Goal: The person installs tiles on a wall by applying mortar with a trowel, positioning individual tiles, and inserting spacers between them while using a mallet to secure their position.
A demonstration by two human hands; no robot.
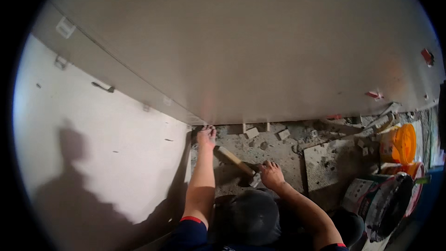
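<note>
My left hand (206, 135) reaches to the bottom edge of a large grey-brown wall panel (278, 51), close to the corner with the white wall. Its fingers are bent and pressed together at that edge; what they hold, if anything, is hidden. A hammer (236, 160) with a pale wooden handle lies aslant between my hands, its metal head toward me. Right beside that head is my right hand (272, 175), low over the floor with curled fingers. Whether it touches the hammer or grips some small piece does not show.
Small tile offcuts (252, 133) and rubble lie along the panel's foot. At right are a loose tile slab (327, 165), an orange bucket (405, 144) and a large dark-mouthed bucket (378, 209). The white wall (107, 144) bounds the left, with clips (65, 27) at the joint.
</note>
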